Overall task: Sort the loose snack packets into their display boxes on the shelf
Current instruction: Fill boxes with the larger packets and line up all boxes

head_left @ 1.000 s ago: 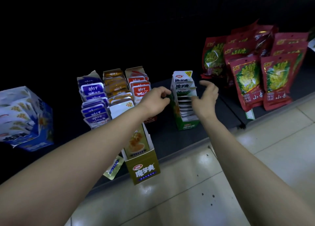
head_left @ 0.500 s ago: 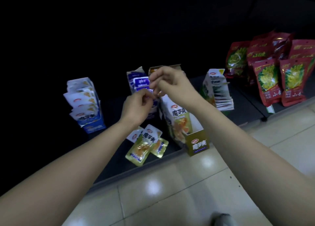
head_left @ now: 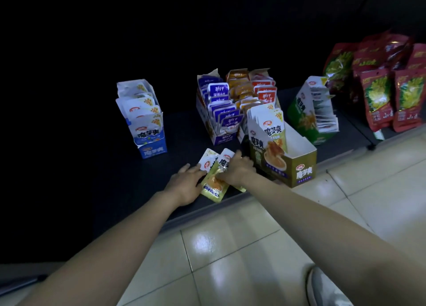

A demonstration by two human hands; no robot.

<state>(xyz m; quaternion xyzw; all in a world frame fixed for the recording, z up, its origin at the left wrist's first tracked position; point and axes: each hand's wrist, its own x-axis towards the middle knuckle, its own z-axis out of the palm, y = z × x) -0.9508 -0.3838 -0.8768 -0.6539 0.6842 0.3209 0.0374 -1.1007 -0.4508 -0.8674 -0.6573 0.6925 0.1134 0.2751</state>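
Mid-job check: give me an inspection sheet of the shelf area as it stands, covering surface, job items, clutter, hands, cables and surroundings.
Surface: dark shelf, dimly lit; its back is lost in darkness.
Job's things: loose packets lie flat at the front edge, left of the part-filled gold box. The blue box, three-colour rows and green box stand stocked.
Clutter: red bags stand far right, apart from the job.
Hands: left hand touches the packets' left side; right hand lies over them, grip unclear.
Cables: nothing seen.
Surroundings: glossy tiled floor; a shoe at lower right.
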